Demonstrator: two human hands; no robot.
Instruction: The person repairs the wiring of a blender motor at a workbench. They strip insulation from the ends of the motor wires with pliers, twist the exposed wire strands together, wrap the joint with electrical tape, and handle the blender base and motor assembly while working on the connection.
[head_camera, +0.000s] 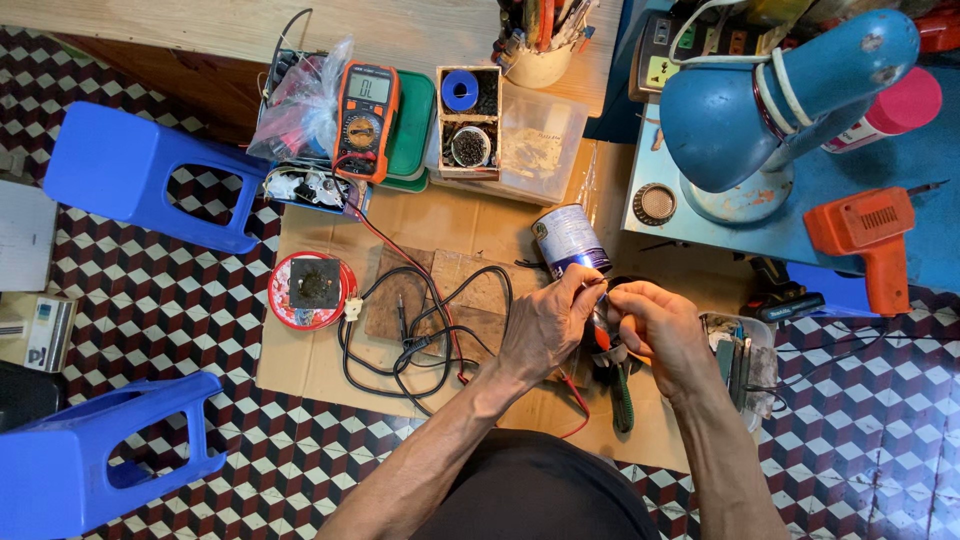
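My left hand (545, 325) and my right hand (660, 330) meet over a sheet of cardboard (310, 365) on the floor. Both pinch a small part with thin wires (600, 298) between the fingertips; what it is stays too small to tell. Under the hands lie pliers with orange and green handles (620, 395). A tin can (568, 240) lies on its side just beyond my left fingers. Black and red test leads (420, 335) coil over a wooden board (470, 290) to the left.
An orange multimeter (364, 120) and parts boxes sit at the back. Two blue plastic stools (135, 170) stand left. A blue desk lamp (770, 100) and an orange power tool (870, 240) rest on a blue table at right. A red round tin (312, 290) lies on the cardboard.
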